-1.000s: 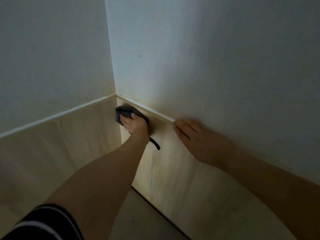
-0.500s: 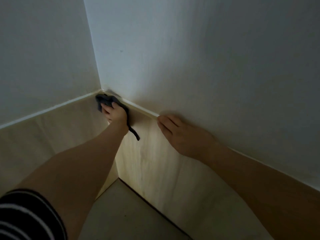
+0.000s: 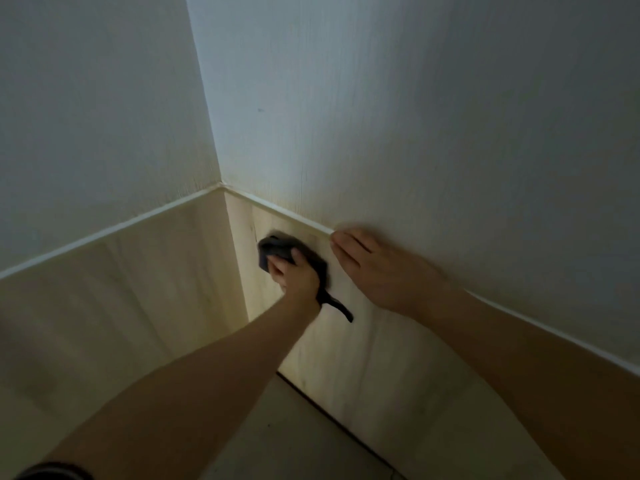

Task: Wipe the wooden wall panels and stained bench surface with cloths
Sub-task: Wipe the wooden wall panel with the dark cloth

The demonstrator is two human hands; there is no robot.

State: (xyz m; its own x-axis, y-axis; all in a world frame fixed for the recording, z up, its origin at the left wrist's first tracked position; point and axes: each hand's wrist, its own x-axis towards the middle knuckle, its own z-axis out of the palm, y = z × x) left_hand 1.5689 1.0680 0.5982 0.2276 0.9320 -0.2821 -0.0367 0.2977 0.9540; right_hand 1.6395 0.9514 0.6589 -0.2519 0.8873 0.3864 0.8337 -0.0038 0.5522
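Note:
A dark grey cloth is pressed against the pale wooden wall panel on the right side of the corner, just below the white trim. My left hand grips the cloth, fingers curled over it, and a tail of cloth hangs below my wrist. To the right, my right hand lies flat on the same panel, its fingertips touching the trim. A second wooden panel covers the left wall.
White trim runs along the top of both panels and meets at the corner. Above it rise white textured walls. A pale floor or bench surface shows at the bottom between my arms.
My left hand with the cloth has slid out of the corner, down and to the right along the right panel. My right hand stays flat by the trim.

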